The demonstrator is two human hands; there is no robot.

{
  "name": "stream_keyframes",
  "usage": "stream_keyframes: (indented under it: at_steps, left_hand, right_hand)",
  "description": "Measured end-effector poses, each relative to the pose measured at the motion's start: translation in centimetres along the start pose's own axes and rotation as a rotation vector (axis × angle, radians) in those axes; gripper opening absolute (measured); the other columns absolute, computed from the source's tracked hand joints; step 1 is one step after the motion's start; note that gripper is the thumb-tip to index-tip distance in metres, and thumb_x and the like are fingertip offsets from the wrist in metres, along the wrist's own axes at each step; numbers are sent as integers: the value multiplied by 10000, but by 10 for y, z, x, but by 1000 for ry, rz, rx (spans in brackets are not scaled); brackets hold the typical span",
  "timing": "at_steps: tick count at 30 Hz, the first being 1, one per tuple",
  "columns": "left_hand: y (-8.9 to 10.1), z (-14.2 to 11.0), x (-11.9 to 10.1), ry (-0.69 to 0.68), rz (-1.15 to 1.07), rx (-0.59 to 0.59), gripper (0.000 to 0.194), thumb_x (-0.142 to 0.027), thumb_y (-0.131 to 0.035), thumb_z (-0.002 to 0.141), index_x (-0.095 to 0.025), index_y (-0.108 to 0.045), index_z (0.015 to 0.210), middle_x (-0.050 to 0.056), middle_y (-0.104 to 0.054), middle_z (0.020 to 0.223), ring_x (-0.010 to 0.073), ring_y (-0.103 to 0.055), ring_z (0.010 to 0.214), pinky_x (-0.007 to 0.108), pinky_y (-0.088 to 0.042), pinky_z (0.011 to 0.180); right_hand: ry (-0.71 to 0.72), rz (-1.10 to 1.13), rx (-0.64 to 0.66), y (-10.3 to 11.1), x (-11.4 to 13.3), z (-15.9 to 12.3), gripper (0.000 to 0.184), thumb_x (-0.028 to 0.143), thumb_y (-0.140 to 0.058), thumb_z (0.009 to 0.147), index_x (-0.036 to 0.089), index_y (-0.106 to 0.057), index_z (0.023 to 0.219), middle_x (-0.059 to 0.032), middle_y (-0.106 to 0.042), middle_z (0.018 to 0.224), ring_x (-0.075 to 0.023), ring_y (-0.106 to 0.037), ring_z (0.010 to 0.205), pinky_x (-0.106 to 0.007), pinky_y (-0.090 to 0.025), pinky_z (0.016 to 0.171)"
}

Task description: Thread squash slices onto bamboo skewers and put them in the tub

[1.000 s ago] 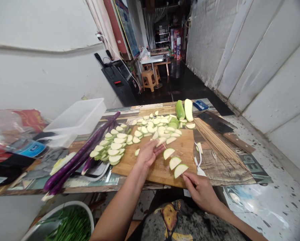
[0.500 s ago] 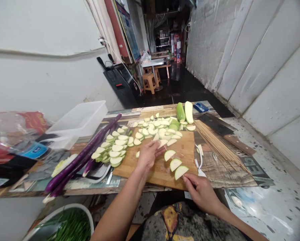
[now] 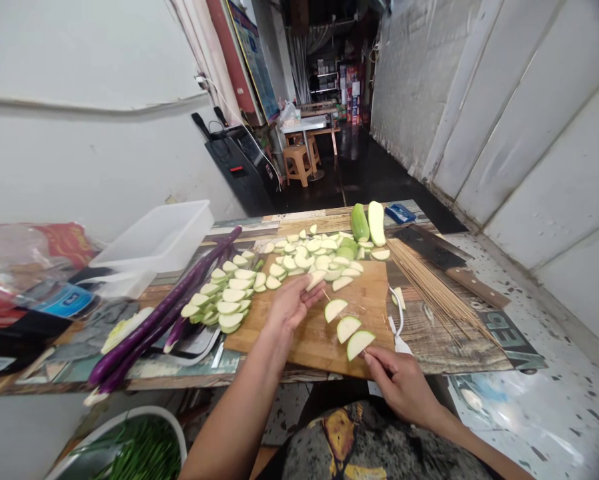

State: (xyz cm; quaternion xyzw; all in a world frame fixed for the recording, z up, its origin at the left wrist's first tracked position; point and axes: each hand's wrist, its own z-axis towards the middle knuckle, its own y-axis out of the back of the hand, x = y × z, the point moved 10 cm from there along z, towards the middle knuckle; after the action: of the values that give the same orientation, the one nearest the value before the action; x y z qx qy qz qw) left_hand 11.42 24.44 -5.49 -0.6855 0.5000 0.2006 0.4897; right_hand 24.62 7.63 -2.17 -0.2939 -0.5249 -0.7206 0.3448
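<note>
The right hand [image 3: 399,383] has its fingers closed on the near end of a skewer [image 3: 326,294], which slants up and leftward over the near part of the board [image 3: 369,287]. Three threaded slices [image 3: 348,329] stand spaced apart along it, the nearest just beside the right thumb and fingers. The left hand [image 3: 294,300] pinches one more slice [image 3: 316,279] between thumb and fingers, just past the skewer's far end; whether the tip touches that slice is hard to tell at this size. Loose slices [image 3: 314,245] lie across the board's far edge and beyond it, near the left fingertips, with zucchini halves [image 3: 376,225] behind them. Left of the board, on the counter [image 3: 414,347], stacked slices [image 3: 239,284] lie beside eggplants [image 3: 164,303]. To the right, spare skewers [image 3: 429,293] lie in a bundle, with a cleaver [image 3: 427,249] next to them.
</note>
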Motion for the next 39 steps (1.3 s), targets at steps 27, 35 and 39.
stream_keyframes:
  at_steps: [27,35,39]
  left_hand:
    - [-7,-9,4,-1,50,36,49,-80,-586,753,-60,-614,788,146,-689,813,212,-676,728,302,-564,667]
    - [-10,-12,2,-36,76,50,25,-80,-602,745,-66,-621,753,134,-688,785,197,-675,694,292,-561,662]
    - [-12,-12,3,-39,94,66,27,-87,-629,724,-74,-629,749,136,-689,802,200,-674,704,310,-557,685]
  right_hand:
    - [-15,-2,1,0,0,-2,240,237,-406,883,176,-601,756,-9,-620,633,-123,-578,585,-194,-409,566]
    - [-46,-17,26,-2,-3,-2,273,256,-385,891,174,-600,745,-19,-628,647,-130,-577,597,-206,-418,580]
    - [-54,-18,28,-2,-3,-1,303,275,-368,898,173,-608,743,-22,-629,644,-130,-569,585,-208,-421,568]
